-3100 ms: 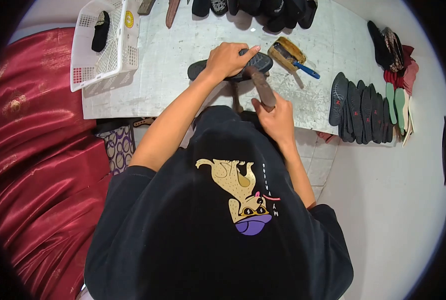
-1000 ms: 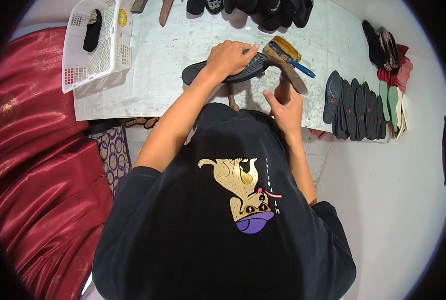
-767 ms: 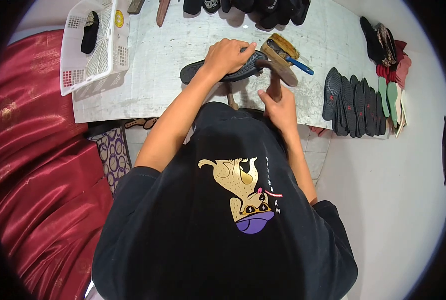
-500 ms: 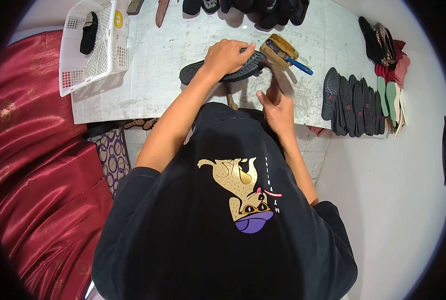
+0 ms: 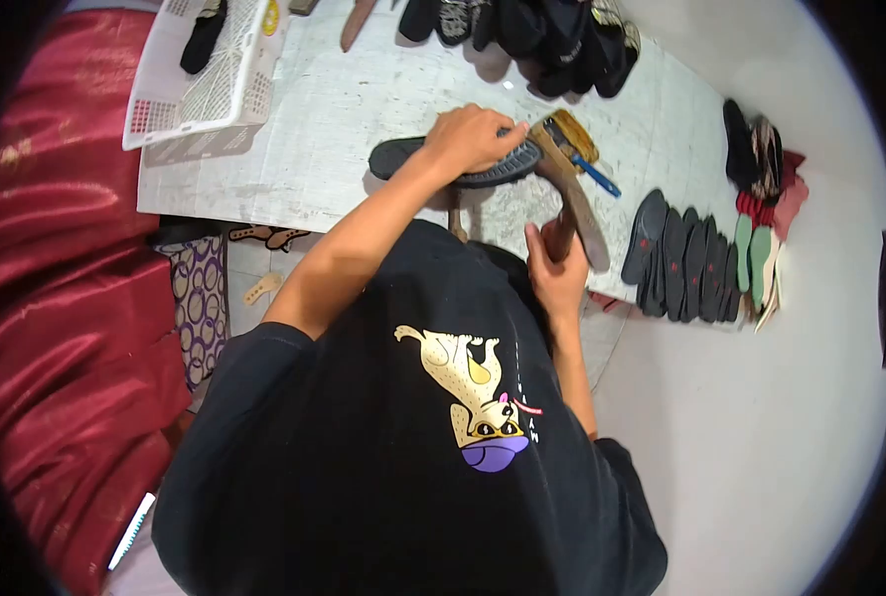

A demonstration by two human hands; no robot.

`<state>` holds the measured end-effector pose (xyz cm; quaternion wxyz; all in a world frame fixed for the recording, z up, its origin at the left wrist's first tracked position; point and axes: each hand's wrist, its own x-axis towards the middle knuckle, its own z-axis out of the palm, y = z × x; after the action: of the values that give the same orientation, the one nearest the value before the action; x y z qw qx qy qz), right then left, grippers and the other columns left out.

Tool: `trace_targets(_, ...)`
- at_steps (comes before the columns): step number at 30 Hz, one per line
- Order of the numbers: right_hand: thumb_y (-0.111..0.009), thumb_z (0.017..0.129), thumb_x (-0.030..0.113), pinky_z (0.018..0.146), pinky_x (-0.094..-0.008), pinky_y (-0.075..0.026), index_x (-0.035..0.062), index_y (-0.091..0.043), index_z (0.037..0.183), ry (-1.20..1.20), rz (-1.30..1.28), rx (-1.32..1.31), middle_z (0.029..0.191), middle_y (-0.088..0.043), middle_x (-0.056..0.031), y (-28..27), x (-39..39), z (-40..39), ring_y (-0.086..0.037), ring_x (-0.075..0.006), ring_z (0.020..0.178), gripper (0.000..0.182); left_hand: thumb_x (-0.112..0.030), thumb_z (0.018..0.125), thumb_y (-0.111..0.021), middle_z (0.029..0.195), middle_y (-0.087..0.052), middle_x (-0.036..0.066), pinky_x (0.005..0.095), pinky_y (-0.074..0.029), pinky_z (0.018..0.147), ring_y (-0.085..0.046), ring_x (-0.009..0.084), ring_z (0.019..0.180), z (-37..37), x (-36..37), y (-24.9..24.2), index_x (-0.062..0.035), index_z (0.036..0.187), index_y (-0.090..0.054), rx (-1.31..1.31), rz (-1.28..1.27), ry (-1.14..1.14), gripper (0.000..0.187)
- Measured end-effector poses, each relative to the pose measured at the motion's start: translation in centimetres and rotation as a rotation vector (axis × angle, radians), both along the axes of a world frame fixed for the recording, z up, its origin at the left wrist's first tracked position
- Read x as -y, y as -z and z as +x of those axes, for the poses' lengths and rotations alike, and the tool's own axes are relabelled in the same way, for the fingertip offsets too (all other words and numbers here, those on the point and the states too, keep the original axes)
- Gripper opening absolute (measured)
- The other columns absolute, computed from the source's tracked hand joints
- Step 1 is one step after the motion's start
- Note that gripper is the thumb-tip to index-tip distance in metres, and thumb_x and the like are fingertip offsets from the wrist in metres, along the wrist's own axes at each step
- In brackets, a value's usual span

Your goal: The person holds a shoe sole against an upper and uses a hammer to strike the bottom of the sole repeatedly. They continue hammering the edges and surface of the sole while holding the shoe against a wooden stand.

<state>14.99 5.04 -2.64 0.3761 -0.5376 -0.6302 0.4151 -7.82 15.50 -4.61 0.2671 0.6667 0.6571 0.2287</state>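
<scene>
Both hands work at the near edge of the counter. Left hand lies palm-down with its fingers curled over the black shoe sole, pressing it down; the sole sits tread-up on a post that rises just in front of the counter's near edge, heel end pointing away from the hand and toe end hidden under the fingers. Right hand is wrapped tightly around the wooden handle of a hammer, whose head reaches up beside the toe end of the sole, touching or nearly touching it; which of the two cannot be told. Just past the hammer head, beyond the sole, lies a yellow-brown brush block with a blue-handled tool across it. Farther to the right of the sole, a fanned row of black soles lies along the counter's edge, with green insoles and a red and dark heap beyond them. At the far side of the counter behind the sole sits a pile of black shoes. Well to the left of the sole stands a white plastic basket with a dark piece in it. Red satin cloth fills the floor side left of the counter.
</scene>
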Motion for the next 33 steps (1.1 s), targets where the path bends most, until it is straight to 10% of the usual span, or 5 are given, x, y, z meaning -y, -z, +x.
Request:
trace_targets(4,-0.078,0.093,0.000,0.068,-0.0293,-0.043,-0.0057,-0.064,0.121,-0.060,-0.175,0.129,0.081,-0.050,0.0026,-1.8,-0.6,-0.3,-0.048,-0.0105,0.075,0.032,-0.054,0.106,-0.054,0.075,-0.072,0.024,0.0559,-0.058,0.074,-0.072,0.0473,0.078,0.1,0.1,-0.9,-0.0126,0.100,-0.085,0.043,-0.026,-0.004,0.053)
trace_targets(5,-0.073,0.089,-0.007,0.062,-0.0303,-0.041,0.0055,-0.061,0.149,-0.099,-0.081,0.047,0.080,-0.055,-0.0006,-1.9,-0.5,-0.1,-0.045,-0.0108,0.068,0.063,-0.055,0.106,-0.054,0.075,-0.072,0.024,0.0558,-0.058,0.074,-0.072,0.0469,0.077,0.1,0.0,-0.9,-0.0116,0.099,-0.085,0.045,-0.018,0.004,0.054)
trace_targets(8,-0.071,0.090,-0.005,0.061,-0.0312,-0.042,0.0058,-0.060,0.150,-0.107,-0.102,-0.014,0.074,-0.050,0.0002,-0.6,0.1,0.8,-0.044,-0.0120,0.065,0.061,-0.055,0.106,-0.054,0.075,-0.073,0.023,0.0557,-0.059,0.074,-0.072,0.0463,0.077,-0.1,0.4,-0.7,-0.0101,0.097,-0.085,0.045,-0.017,-0.002,0.055)
trace_targets(16,-0.075,0.091,0.006,0.059,-0.0404,-0.049,0.0001,-0.061,0.093,-0.187,0.004,0.218,0.069,-0.063,-0.0181,-4.9,-0.2,-1.4,-0.065,-0.0327,0.057,0.015,-0.054,0.106,-0.054,0.074,-0.074,0.022,0.0546,-0.059,0.075,-0.072,0.0450,0.076,-0.2,0.5,-0.5,-0.0103,0.096,-0.085,0.045,0.016,0.000,0.055)
trace_targets(33,-0.080,0.089,0.004,0.059,-0.0390,-0.050,0.0003,-0.063,0.091,-0.284,0.020,0.198,0.067,-0.061,-0.0194,-3.8,-0.1,-2.1,-0.063,-0.0371,0.056,0.017,-0.055,0.105,-0.057,0.074,-0.073,0.024,0.0534,-0.060,0.074,-0.072,0.0463,0.075,-0.2,0.3,-0.6,-0.0086,0.093,-0.085,0.060,0.007,0.003,0.055)
